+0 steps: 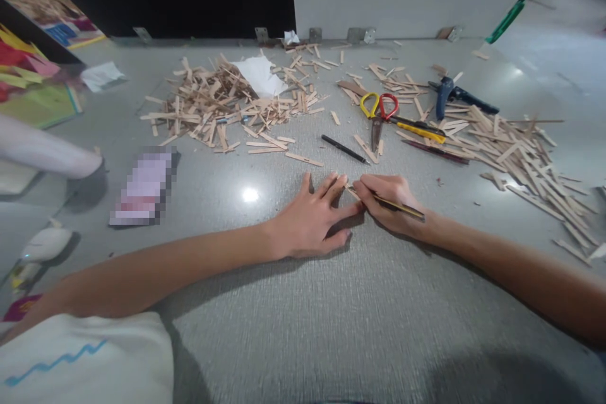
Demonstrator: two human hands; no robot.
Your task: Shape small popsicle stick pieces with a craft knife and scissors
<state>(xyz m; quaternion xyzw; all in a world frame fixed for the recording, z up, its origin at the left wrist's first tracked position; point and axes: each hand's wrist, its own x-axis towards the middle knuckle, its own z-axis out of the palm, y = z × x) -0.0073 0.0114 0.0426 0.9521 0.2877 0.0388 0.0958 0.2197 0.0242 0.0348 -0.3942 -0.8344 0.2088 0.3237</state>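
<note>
My left hand [312, 218] lies on the grey table with its fingers spread, the fingertips pressing down close to my right hand. A small piece of wooden stick [351, 189] shows partly at these fingertips; the rest is covered. In my right hand [391, 205] is a slim black and yellow pencil [402, 207], gripped as for writing, its tip down by the left fingertips. Just beyond the hands lies a black pen [344, 149]. Scissors [377, 120] with one yellow and one red handle and a yellow and black utility knife [421, 130] lie farther back.
Wooden sticks form a heap [213, 101] at back left, with white paper [260, 76] on it, and a pile [511, 151] at right. A dark blue tool [445, 96] lies behind that pile. On the left are a phone [144, 186] and another person's arm [47, 145].
</note>
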